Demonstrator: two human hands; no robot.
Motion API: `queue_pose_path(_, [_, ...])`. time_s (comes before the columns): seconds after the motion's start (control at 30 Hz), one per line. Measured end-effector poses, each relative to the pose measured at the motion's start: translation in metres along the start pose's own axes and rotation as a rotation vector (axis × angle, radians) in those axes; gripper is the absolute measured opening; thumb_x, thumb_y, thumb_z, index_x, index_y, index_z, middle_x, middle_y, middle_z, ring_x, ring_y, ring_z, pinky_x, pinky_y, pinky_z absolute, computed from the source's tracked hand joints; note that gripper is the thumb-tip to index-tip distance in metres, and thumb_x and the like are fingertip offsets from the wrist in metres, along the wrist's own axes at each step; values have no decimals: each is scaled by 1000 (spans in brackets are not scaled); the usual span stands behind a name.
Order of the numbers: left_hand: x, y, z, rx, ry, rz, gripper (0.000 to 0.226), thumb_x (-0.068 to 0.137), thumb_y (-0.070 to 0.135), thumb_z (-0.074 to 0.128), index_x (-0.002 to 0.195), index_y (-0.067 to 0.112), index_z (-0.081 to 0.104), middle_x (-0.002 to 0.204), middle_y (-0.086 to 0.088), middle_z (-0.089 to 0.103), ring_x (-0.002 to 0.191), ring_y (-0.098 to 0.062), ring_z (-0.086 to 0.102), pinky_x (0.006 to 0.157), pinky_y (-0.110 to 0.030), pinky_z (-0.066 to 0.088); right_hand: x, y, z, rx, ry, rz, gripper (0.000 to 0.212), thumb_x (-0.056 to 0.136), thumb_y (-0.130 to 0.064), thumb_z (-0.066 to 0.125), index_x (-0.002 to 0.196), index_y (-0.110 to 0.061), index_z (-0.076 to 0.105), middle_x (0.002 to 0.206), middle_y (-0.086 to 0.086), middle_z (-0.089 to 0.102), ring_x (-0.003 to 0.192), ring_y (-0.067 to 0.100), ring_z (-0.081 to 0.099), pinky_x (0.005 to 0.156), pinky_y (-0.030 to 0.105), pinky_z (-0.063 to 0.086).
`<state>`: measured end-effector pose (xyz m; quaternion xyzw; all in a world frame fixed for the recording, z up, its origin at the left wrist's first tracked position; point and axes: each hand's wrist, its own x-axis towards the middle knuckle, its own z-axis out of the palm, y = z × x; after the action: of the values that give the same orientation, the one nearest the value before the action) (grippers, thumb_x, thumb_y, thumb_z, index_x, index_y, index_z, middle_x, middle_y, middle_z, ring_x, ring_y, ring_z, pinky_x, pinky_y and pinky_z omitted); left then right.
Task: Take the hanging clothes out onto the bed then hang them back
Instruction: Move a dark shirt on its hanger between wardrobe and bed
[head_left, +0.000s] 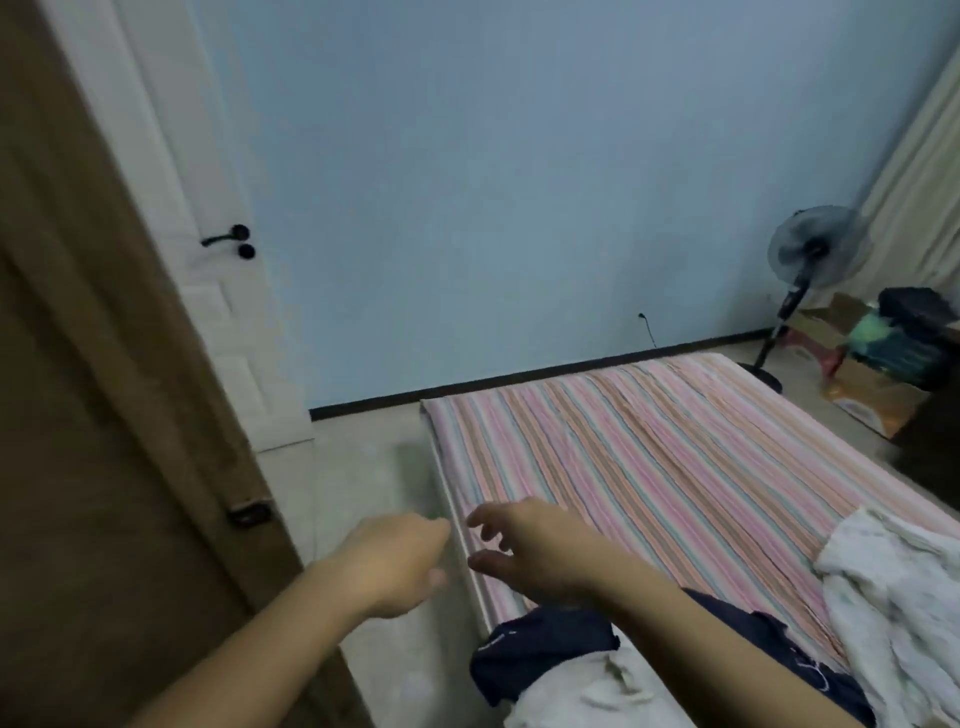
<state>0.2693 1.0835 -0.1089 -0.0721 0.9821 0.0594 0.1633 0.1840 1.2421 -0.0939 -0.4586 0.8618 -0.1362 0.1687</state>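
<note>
Blue-walled bedroom with a striped bed (649, 467) is carrying clothes while both hands are hovering empty at its near left edge.

Lying at the bed's near end are a dark navy garment (545, 654), a pale grey garment (582, 696) just below it, and a heap of white clothes (893, 597) to the right. Reaching forward, the left hand (395, 561) is hanging over the floor beside the mattress with its fingers loosely curled, gripping nothing. Over the mattress edge, the right hand (530, 551) is hanging with its fingers spread and relaxed, holding nothing. A brown wardrobe door (104, 415) is standing at the left, a white door (208, 291) behind it, and a standing fan (810, 260) in the far corner.
</note>
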Motion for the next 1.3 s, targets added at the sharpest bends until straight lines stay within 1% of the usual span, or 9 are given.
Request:
queue_pose_path(0.23, [-129, -99, -4, -192, 49, -255, 23, 96, 39, 54, 116, 27, 58, 101, 5, 64, 91, -15, 64, 83, -36, 54, 49, -152, 17, -37, -82, -402, 28, 97, -38, 56, 124, -30, 57, 117, -10, 65, 100, 5, 64, 86, 24, 55])
queue_pose_path(0.33, [-184, -136, -1, -183, 39, -394, 22, 96, 40, 53, 110, 23, 56, 110, -2, 63, 101, -22, 61, 83, -36, 49, 65, -203, 34, -56, -147, -544, 20, 97, -36, 56, 115, -28, 60, 109, -9, 67, 95, 5, 65, 81, 23, 57])
queue_pose_path(0.43, [-240, -162, 5, -206, 60, -566, 28, 95, 44, 52, 113, 24, 54, 118, -2, 60, 110, -25, 59, 87, -37, 48, 80, -254, 49, -128, -241, -667, 33, 97, -38, 58, 128, -26, 57, 116, -7, 67, 101, 9, 66, 87, 30, 57])
queue_pose_path(0.57, [-288, -175, 10, -302, 150, -735, 23, 95, 43, 53, 112, 28, 55, 114, 4, 62, 103, -17, 61, 80, -31, 48, 92, -298, 60, -165, -295, -838, 25, 97, -40, 56, 119, -28, 61, 109, -6, 69, 96, 12, 66, 84, 34, 57])
queue_pose_path(0.7, [-325, -171, 16, -285, 261, -965, 38, 96, 45, 50, 129, 27, 49, 124, 1, 59, 113, -20, 58, 91, -38, 49, 98, -339, 75, -189, -307, -996, 19, 92, -44, 54, 101, -27, 61, 99, 3, 68, 92, 24, 67, 78, 39, 55])
queue_pose_path(0.83, [-354, -165, 15, -214, 331, -1158, 45, 98, 45, 48, 137, 23, 46, 131, -2, 57, 119, -22, 54, 97, -40, 46, 102, -375, 82, -169, -335, -1133, 24, 93, -42, 55, 112, -28, 59, 103, 5, 70, 98, 26, 67, 84, 40, 54])
queue_pose_path(0.97, [-383, -161, 24, -189, 430, -1307, 42, 99, 42, 46, 135, 20, 48, 136, -1, 54, 127, -20, 48, 104, -39, 41, 101, -410, 99, -166, -328, -1196, 35, 92, -46, 55, 122, -30, 55, 112, 5, 68, 106, 27, 64, 87, 38, 53])
queue_pose_path(1.1, [-416, -170, 42, -202, 480, -1417, 47, 100, 37, 47, 141, 14, 43, 149, -4, 40, 148, -18, 19, 113, -37, 34, 93, -458, 114, -125, -332, -1218, 26, 95, -34, 54, 118, -22, 56, 116, 11, 65, 107, 33, 63, 88, 41, 53])
queue_pose_path(1.3, [-449, -188, 54, -143, 546, -1458, 49, 100, 34, 47, 143, 11, 40, 158, -8, 26, 150, -20, 8, 118, -34, 22, 73, -555, 137, 156, -304, -1133, 20, 96, -27, 53, 111, -14, 54, 110, 15, 66, 101, 38, 64, 87, 46, 53])
